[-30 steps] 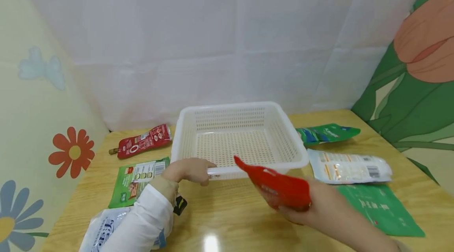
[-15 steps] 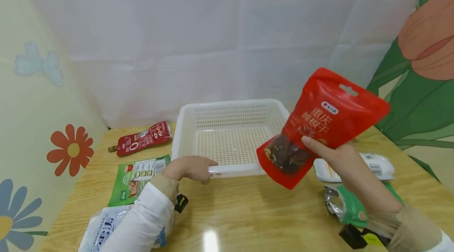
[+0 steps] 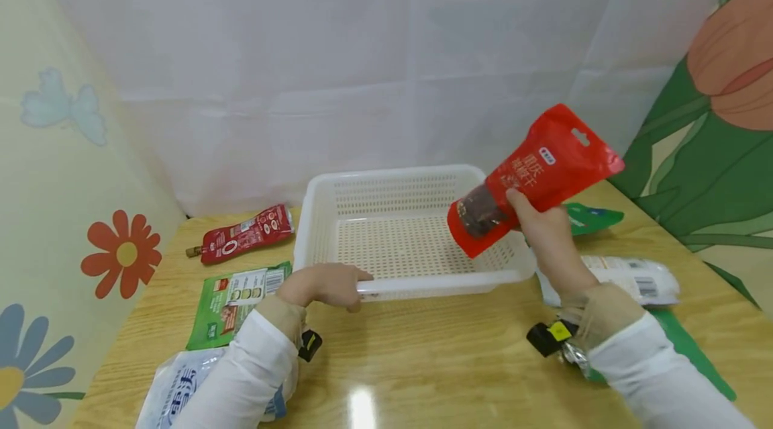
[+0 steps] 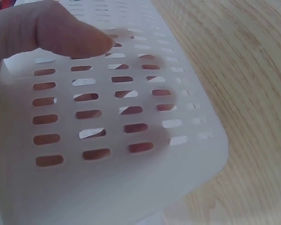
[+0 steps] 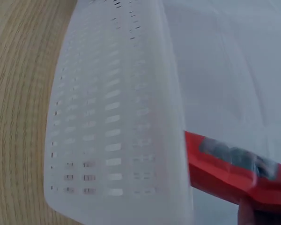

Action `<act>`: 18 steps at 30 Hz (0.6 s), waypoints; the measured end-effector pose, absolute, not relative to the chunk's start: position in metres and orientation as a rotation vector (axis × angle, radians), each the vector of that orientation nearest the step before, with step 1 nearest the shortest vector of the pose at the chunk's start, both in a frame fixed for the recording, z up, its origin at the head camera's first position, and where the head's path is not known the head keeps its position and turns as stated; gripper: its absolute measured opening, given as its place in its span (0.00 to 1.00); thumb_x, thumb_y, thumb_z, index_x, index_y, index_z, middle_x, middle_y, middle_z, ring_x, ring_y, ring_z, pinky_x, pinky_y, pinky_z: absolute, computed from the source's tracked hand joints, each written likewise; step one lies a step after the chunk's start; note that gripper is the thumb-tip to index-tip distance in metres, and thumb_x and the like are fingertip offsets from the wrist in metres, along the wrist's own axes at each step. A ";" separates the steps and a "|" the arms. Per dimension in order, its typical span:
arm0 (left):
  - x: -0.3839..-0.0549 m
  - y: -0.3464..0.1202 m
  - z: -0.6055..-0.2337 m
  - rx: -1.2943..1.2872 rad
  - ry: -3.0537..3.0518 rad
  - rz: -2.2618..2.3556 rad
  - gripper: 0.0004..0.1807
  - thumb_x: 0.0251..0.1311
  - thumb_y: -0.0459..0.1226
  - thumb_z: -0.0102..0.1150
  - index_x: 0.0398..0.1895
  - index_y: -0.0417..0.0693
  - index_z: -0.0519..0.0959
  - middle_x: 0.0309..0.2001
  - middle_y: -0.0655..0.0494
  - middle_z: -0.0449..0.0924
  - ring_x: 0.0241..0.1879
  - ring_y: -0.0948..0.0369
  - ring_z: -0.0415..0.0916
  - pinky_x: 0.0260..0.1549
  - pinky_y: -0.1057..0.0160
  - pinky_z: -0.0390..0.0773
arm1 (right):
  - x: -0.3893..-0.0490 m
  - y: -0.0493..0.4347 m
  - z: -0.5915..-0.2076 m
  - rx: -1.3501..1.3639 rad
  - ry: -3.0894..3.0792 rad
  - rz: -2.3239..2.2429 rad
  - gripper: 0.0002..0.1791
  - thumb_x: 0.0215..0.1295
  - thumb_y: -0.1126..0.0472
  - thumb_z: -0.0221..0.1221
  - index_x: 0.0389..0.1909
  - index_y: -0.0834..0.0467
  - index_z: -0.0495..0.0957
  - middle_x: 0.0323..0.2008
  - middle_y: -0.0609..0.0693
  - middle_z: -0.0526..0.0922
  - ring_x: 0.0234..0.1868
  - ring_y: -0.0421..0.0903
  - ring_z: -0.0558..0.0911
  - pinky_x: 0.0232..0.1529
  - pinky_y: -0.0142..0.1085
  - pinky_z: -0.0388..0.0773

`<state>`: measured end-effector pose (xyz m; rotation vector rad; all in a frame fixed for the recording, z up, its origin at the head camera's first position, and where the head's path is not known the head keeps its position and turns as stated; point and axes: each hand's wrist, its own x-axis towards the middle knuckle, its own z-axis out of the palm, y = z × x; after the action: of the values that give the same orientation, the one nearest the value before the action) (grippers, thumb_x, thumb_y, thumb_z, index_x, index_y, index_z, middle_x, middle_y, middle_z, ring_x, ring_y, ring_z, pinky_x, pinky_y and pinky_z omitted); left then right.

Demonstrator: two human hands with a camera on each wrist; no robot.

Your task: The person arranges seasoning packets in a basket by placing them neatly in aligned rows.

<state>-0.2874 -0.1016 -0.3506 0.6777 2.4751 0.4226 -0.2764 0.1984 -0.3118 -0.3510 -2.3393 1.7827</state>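
One red pouch [image 3: 537, 170], partly behind the right grip [image 3: 548, 234]

red pouch [image 5: 227, 174] partly behind white slotted basket [image 5: 126, 115]

- Table [image 3: 423, 362]: pale wood grain, glossy, bright reflection toward the near side.
- Centre: white perforated basket [image 3: 423, 284], upright.
- Left, far to near: dark red spouted pouch [image 3: 249, 234], spout leftward; green packet [image 3: 211, 311]; white-and-blue bag [image 3: 181, 382], partly hidden.
- Right, far to near: green pouch [image 3: 596, 217]; white packet [image 3: 640, 281] with barcode; flat green bag [image 3: 690, 348], partly hidden.
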 end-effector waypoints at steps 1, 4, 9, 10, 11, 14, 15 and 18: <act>-0.287 -0.102 -0.351 0.678 2.473 0.429 0.23 0.41 0.28 0.57 0.46 0.47 0.78 0.27 0.57 0.72 0.22 0.62 0.61 0.22 0.67 0.64 | -0.279 0.196 -0.314 -0.366 -2.359 1.750 0.37 0.70 0.44 0.46 0.73 0.58 0.50 0.69 0.55 0.64 0.65 0.48 0.69 0.66 0.45 0.68; -0.288 -0.102 -0.351 0.684 2.477 0.420 0.22 0.41 0.29 0.57 0.45 0.48 0.78 0.27 0.57 0.72 0.22 0.62 0.61 0.22 0.67 0.64 | -0.285 0.188 -0.320 -0.408 -2.421 1.667 0.37 0.69 0.45 0.46 0.72 0.62 0.52 0.70 0.61 0.64 0.68 0.55 0.66 0.69 0.49 0.63; -0.288 -0.103 -0.349 0.681 2.481 0.399 0.25 0.40 0.30 0.57 0.48 0.46 0.78 0.27 0.56 0.72 0.23 0.62 0.62 0.23 0.67 0.64 | -0.289 0.177 -0.330 -0.401 -2.512 1.541 0.36 0.70 0.45 0.46 0.70 0.63 0.56 0.67 0.63 0.67 0.67 0.58 0.69 0.66 0.51 0.66; -0.287 -0.103 -0.349 0.679 2.479 0.400 0.25 0.40 0.30 0.57 0.49 0.46 0.78 0.27 0.56 0.72 0.23 0.62 0.62 0.23 0.67 0.64 | -0.289 0.175 -0.332 -0.385 -2.531 1.507 0.36 0.70 0.45 0.47 0.70 0.63 0.56 0.67 0.63 0.67 0.66 0.59 0.69 0.66 0.52 0.67; -0.287 -0.103 -0.348 0.675 2.475 0.407 0.26 0.40 0.30 0.57 0.50 0.46 0.78 0.27 0.56 0.72 0.23 0.62 0.62 0.23 0.67 0.64 | -0.290 0.174 -0.334 -0.373 -2.545 1.470 0.35 0.70 0.45 0.47 0.69 0.64 0.57 0.66 0.63 0.68 0.65 0.59 0.70 0.65 0.52 0.68; -0.288 -0.103 -0.348 0.673 2.463 0.430 0.28 0.39 0.30 0.56 0.52 0.46 0.78 0.27 0.56 0.72 0.22 0.62 0.61 0.22 0.67 0.63 | -0.292 0.174 -0.339 -0.342 -2.600 1.366 0.34 0.70 0.45 0.46 0.68 0.65 0.60 0.65 0.64 0.70 0.64 0.60 0.72 0.63 0.52 0.70; -0.288 -0.103 -0.348 0.672 2.457 0.441 0.28 0.38 0.29 0.56 0.50 0.46 0.78 0.26 0.56 0.72 0.22 0.62 0.61 0.22 0.68 0.63 | -0.293 0.174 -0.340 -0.335 -2.614 1.347 0.34 0.70 0.44 0.46 0.67 0.65 0.61 0.64 0.64 0.71 0.63 0.61 0.73 0.63 0.53 0.70; -0.288 -0.104 -0.348 0.664 2.446 0.460 0.27 0.37 0.29 0.56 0.49 0.48 0.79 0.26 0.57 0.72 0.22 0.63 0.60 0.22 0.68 0.63 | -0.296 0.175 -0.343 -0.326 -2.655 1.270 0.34 0.70 0.43 0.46 0.65 0.65 0.64 0.62 0.63 0.74 0.60 0.61 0.75 0.61 0.53 0.71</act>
<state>-0.2882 -0.1035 -0.3483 0.6643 2.4456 0.4595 -0.2956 0.1748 -0.3428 -0.3265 -2.6547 1.2695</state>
